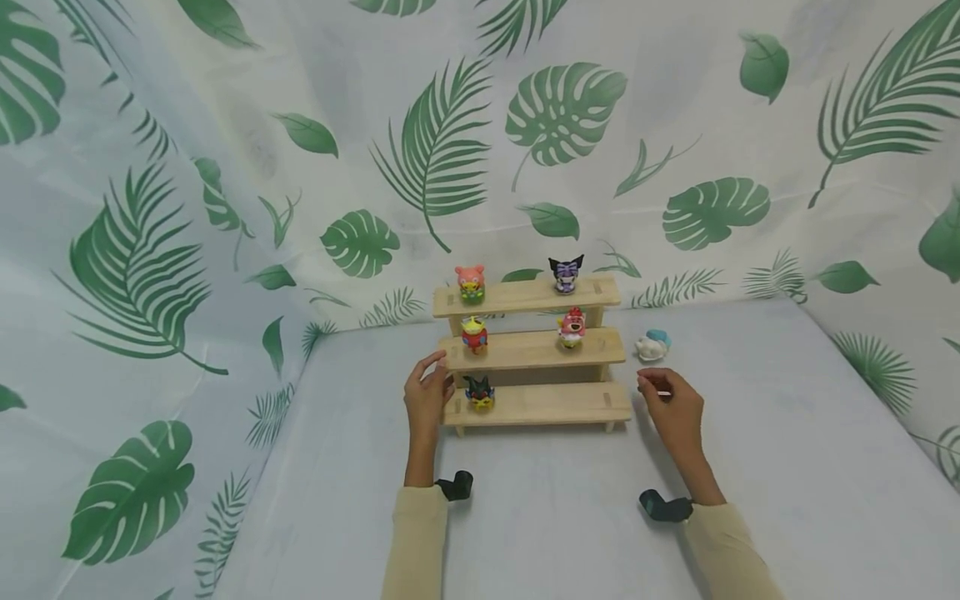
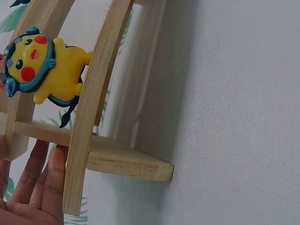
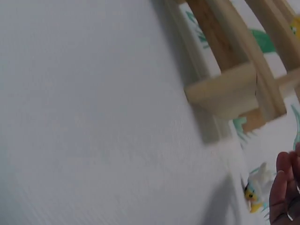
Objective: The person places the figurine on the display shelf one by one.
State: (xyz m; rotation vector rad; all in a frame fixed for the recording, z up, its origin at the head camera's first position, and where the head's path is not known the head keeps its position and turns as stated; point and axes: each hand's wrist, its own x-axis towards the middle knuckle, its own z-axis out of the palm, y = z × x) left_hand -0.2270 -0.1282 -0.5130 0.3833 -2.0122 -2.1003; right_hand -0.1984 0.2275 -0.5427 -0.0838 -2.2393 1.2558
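A three-tier wooden display shelf (image 1: 540, 354) stands on the table. My left hand (image 1: 426, 392) is at its left side, fingertips against the wood by the middle tier. On the bottom tier, close to that hand, sits a yellow toy figure (image 2: 65, 70) in a dark teal hood. My right hand (image 1: 675, 412) hovers right of the shelf, fingers loosely bent, with nothing visible in them. Just beyond its fingertips a white and blue toy figure (image 1: 654, 345) lies on the table; the right wrist view shows this figure (image 3: 258, 187) beside the fingers (image 3: 280, 183).
A pink figure (image 1: 471, 283) and a purple and black one (image 1: 566, 275) stand on the top tier. The middle tier bears a red and yellow figure (image 1: 474, 335) and a red and pink bear figure (image 1: 572, 329). Leaf-printed cloth (image 1: 450, 42) hangs behind and at the sides.
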